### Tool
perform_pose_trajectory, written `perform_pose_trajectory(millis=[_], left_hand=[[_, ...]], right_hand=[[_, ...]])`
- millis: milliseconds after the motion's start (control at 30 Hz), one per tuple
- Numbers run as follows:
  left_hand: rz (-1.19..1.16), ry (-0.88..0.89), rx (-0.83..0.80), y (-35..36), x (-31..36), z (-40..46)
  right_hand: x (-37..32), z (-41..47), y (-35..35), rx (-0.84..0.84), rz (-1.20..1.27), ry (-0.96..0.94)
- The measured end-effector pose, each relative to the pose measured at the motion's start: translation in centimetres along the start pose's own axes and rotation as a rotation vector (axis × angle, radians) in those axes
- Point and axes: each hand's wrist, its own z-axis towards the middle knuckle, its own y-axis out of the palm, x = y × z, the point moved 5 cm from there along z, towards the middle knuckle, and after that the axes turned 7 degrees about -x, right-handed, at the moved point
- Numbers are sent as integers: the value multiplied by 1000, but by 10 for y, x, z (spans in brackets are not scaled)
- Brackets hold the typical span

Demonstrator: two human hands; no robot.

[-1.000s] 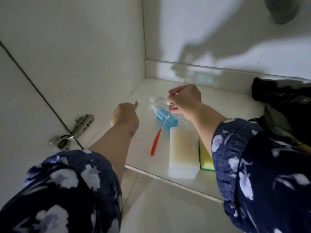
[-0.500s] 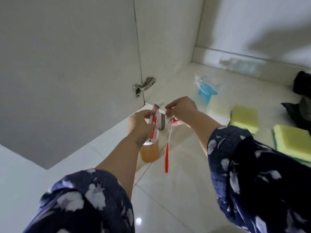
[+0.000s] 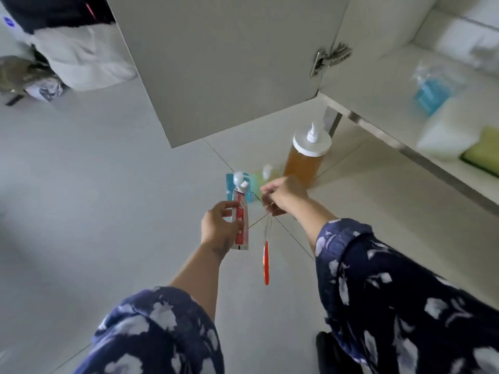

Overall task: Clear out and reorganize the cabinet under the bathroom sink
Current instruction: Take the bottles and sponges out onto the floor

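My left hand (image 3: 219, 225) grips a red and white toothpaste tube (image 3: 240, 214), cap end pointing away from me. My right hand (image 3: 283, 195) pinches the head of an orange-handled toothbrush (image 3: 266, 260), which hangs straight down over the tiled floor. Both hands are outside the cabinet, in front of its open door (image 3: 229, 63). On the cabinet shelf (image 3: 378, 76) at the right lie a blue item in clear plastic (image 3: 432, 90), a white sponge block (image 3: 445, 130) and a yellow-green sponge (image 3: 483, 149).
A pump bottle of amber liquid (image 3: 306, 155) stands on the floor by the cabinet's corner. Blue and green items (image 3: 252, 184) lie on the floor beyond my hands. A pile of cloth and bags (image 3: 54, 49) sits at the far left. Something dark (image 3: 332, 352) is near my right sleeve.
Both hands have drawn back from the shelf to over the floor. My left hand took hold of the toothpaste tube; my right still carries the toothbrush. The view swung left.
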Motion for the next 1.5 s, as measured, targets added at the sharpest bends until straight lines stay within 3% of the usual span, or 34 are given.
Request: perform_pose_trajectory(millis=[200, 333, 433, 833, 1133, 1200, 1333, 1500], left_hand=[[-6, -142, 111, -26, -64, 19], [22, -196, 119, -22, -88, 38], [53, -204, 97, -14, -97, 48], [367, -126, 68, -27, -74, 53], [477, 136, -156, 9, 50, 36], [452, 202, -202, 35, 85, 29], [406, 294, -285, 95, 153, 13], [448, 457, -385, 174, 227, 3]], right_hand=[[16, 46, 76, -87, -295, -218], [30, 72, 105, -120, -373, -197], [36, 84, 106, -92, -521, -224], [29, 82, 82, -66, -577, -213], [-11, -17, -41, -24, -608, -163], [-19, -47, -85, 88, -539, -149], [-26, -96, -173, 253, -630, -135], [-22, -127, -269, 389, -629, -55]])
